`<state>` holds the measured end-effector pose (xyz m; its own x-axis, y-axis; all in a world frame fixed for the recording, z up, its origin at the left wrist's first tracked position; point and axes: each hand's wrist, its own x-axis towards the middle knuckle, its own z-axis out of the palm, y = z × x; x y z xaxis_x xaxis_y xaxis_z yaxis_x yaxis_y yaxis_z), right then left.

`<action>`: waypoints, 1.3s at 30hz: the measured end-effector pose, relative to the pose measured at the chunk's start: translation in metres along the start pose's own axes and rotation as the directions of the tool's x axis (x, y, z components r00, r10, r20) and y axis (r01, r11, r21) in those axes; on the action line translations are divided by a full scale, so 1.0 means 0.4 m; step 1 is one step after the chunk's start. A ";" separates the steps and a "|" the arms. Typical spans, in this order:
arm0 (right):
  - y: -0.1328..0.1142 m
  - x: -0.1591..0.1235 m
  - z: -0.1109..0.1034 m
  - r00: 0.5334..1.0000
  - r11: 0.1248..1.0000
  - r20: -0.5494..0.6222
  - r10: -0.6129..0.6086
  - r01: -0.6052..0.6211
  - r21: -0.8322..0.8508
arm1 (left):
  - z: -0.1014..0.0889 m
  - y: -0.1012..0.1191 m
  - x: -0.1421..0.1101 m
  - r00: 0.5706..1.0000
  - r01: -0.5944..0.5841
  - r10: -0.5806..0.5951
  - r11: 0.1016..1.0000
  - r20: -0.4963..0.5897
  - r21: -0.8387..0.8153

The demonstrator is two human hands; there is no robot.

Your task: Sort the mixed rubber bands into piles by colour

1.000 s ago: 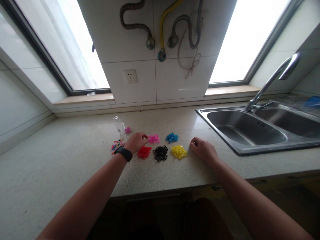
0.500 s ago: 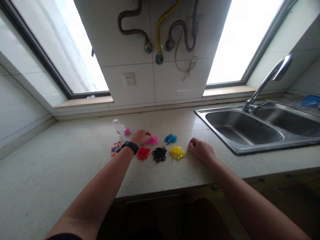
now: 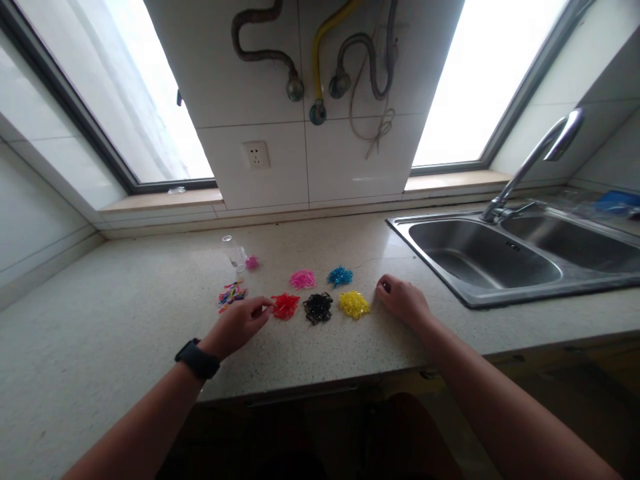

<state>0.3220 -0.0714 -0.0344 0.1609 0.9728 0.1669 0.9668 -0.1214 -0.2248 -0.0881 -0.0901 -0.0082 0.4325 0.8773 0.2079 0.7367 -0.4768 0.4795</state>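
On the counter, my left hand point(image 3: 241, 325), with a dark band on its wrist, reaches the left edge of a pile of red small elastic bands point(image 3: 285, 307). Its thumb and fingertips are pinched; whatever is between them is too small to name. To the right lie black bands point(image 3: 318, 307) and yellow bands point(image 3: 354, 305); behind are pink bands point(image 3: 303, 279) and blue bands point(image 3: 340, 276). A mixed multicolour pile point(image 3: 232, 294) sits behind my left hand. My right hand point(image 3: 404, 301) rests closed beside the yellow pile, its fingers curled and their contents hidden.
A clear container point(image 3: 233, 255) stands behind the mixed pile, with a pink object point(image 3: 251, 263) beside it. At the right, a steel double sink point(image 3: 475, 298) with a faucet point(image 3: 535, 157) is set into the counter. The counter's front edge point(image 3: 310, 390) is close to me.
My left hand has moved from the pink pile back towards me and left, to the red pile, uncovering the pink bands. My right hand stays in place. The view has shifted slightly.
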 end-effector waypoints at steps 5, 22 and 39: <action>0.000 0.000 0.005 1.000 1.000 -0.025 -0.012 0.012 -0.008 | 0.003 -0.017 -0.085 0.997 -0.018 0.019 1.000 0.078 -0.020; 0.036 0.005 0.021 0.966 0.874 -0.260 0.014 0.115 0.472 | 0.016 -0.005 -0.079 0.967 -0.178 0.178 0.984 0.182 -0.017; -0.648 -0.014 0.004 0.641 0.660 0.158 -0.751 0.716 0.230 | 0.035 -0.012 -0.082 0.949 -0.285 0.261 0.950 0.178 0.130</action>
<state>0.0704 -0.0450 0.0215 -0.6541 0.7461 0.1243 0.7072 0.6615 -0.2494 -0.0987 -0.1173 -0.0292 0.6952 0.6984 0.1702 0.6435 -0.7102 0.2856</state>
